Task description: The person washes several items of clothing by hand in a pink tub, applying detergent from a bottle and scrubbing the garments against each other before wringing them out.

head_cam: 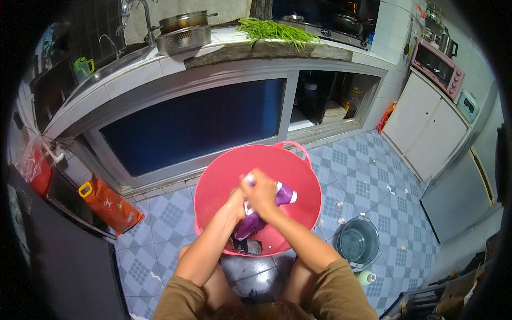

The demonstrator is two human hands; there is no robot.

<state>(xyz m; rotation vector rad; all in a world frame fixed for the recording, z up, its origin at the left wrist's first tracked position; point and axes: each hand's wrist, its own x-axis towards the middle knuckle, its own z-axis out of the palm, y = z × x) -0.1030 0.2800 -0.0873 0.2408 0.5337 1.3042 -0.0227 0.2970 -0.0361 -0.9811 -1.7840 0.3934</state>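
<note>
A large pink plastic tub (224, 172) stands on the floor before me, one loop handle at its far rim. Inside it both my hands are clasped on a purple and white cloth item (252, 224), probably a garment. My left hand (237, 200) grips it from the left, partly covered by my right hand (261, 193), which closes over it from the right. One purple end with a white edge sticks out to the right, and the rest hangs below my wrists. Dark and grey wet cloth (250, 245) lies at the tub's near side.
To the right stand a grey translucent basin (359, 241) and a pale green bottle (366, 277) lying on the tiles. An orange bag (110, 206) leans at left. Ahead is the counter with green vegetables (276, 32) and a steel pot (184, 38). A cabinet (426, 126) stands at right.
</note>
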